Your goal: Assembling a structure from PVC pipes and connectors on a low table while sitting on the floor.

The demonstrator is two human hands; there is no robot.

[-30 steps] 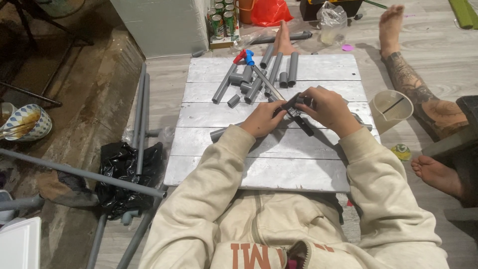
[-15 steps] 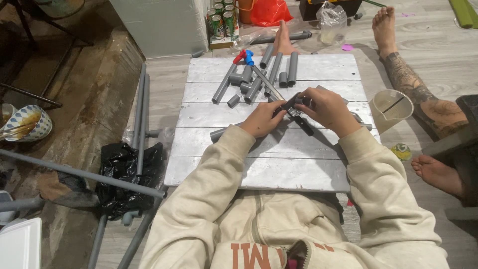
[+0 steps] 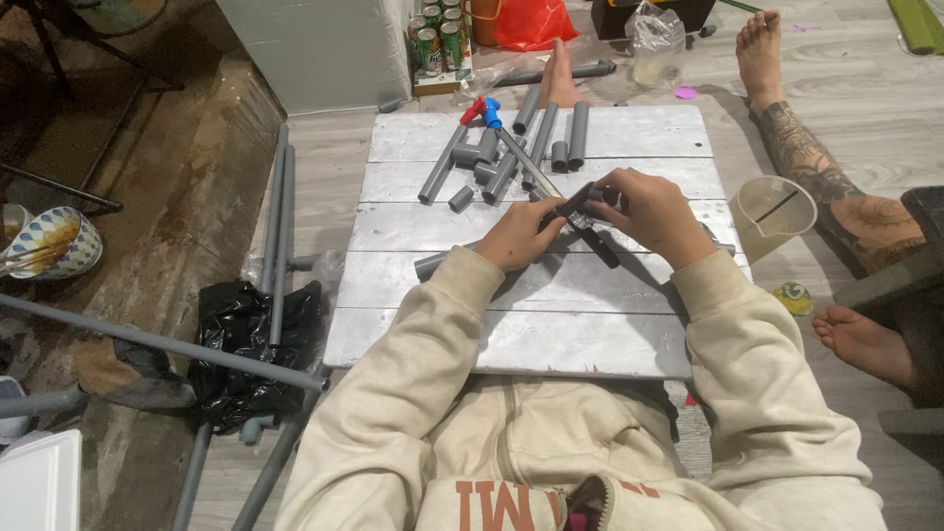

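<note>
Head view: on the white board [image 3: 511, 339], 2 hands meet near its middle. The left hand [image 3: 519, 234] and right hand [image 3: 651, 214] both grip 1 dark, slim tool [image 3: 588, 228] lying slantwise between them. Beyond it, about 8 grey pipe pieces [image 3: 511, 152] lie clustered near the board's far edge.

Your right hand [image 3: 654, 218] has shifted slightly on the black tool [image 3: 588, 224], its fingers curling closer over the upper end than a second ago. Your left hand [image 3: 519, 236] has edged in a touch beneath it. The other person's foot [image 3: 762, 44] (top right) has drawn slightly left.
</note>
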